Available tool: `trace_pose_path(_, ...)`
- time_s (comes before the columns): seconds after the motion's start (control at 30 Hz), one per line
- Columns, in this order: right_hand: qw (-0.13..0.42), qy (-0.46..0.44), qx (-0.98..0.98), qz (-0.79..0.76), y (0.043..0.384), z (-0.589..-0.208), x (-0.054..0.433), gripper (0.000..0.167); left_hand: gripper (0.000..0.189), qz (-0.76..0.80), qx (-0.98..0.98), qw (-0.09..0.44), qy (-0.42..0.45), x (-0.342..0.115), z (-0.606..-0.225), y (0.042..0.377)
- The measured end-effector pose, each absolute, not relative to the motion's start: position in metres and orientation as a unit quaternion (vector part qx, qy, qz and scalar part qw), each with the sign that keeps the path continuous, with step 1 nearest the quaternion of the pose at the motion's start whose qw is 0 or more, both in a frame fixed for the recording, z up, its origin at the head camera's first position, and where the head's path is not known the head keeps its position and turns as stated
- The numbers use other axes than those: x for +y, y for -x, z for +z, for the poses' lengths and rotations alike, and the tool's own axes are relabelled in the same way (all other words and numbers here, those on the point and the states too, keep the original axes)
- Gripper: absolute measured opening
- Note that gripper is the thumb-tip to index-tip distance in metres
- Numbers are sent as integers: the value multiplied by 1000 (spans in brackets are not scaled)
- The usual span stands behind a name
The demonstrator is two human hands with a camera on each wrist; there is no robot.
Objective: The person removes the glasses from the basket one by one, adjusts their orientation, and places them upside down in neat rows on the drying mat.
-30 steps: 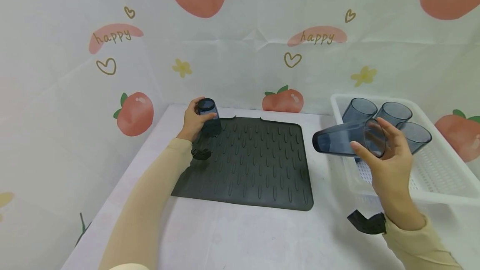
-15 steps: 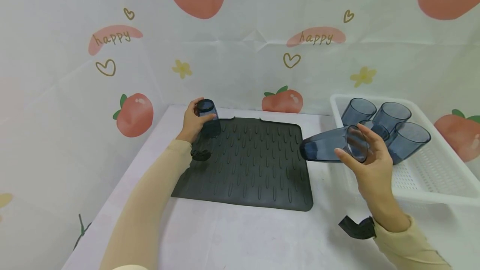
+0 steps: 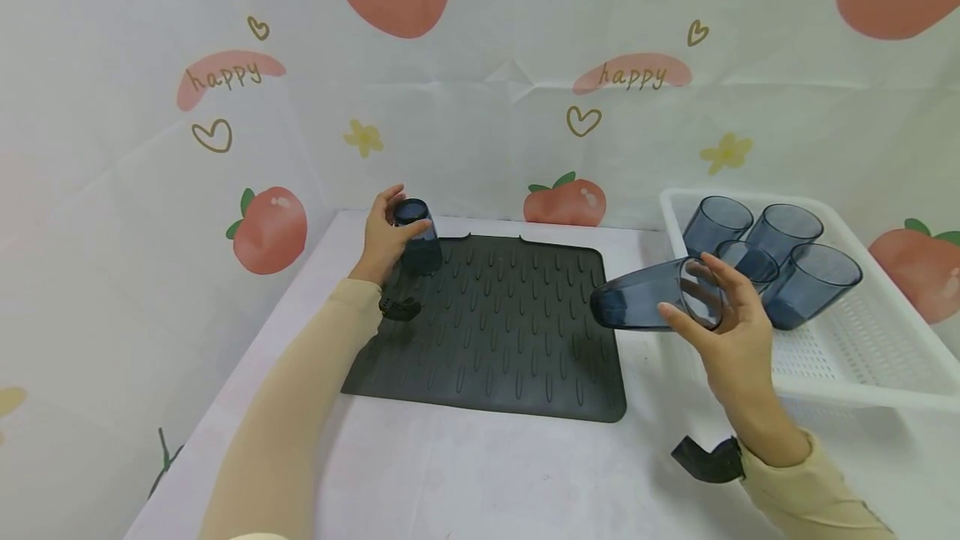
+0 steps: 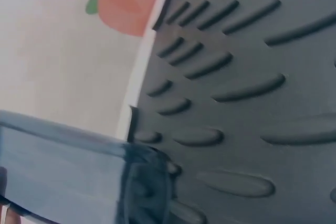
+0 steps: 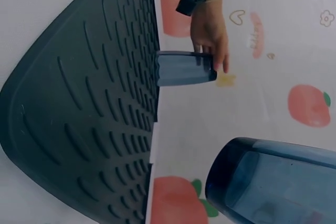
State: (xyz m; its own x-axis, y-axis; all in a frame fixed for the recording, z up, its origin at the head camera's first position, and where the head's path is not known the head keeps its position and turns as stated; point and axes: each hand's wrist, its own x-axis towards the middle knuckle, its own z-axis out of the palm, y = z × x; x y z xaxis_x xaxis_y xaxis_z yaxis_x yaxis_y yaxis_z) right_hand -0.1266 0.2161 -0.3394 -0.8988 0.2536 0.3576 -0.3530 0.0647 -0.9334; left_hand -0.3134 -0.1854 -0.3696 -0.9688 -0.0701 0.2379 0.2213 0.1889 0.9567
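Holding glass [image 3: 642, 297], basket [image 3: 870, 394] only in head view

Soft, even light washes the backdrop [image 3: 465, 107] and table [image 3: 487, 473] in the head view, leaving a faint, soft-edged shadow beside the basket [image 3: 862, 394]. The left-wrist view is hazy, its near glass [image 4: 63, 171] smeared; the grayer right-wrist view shows the mat [image 5: 63, 93] bowed, as if by a wide lens.
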Motion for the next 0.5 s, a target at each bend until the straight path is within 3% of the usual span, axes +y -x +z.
trace_pose_path(0.33,214,-52,-685,695,127,-343,213,73,67,-596,-776,164,129,-161,-322,280)
trace_pose_path(0.5,213,-69,-667,711,127,-345,211,72,67,-595,-767,150,189,-145,-320,274)
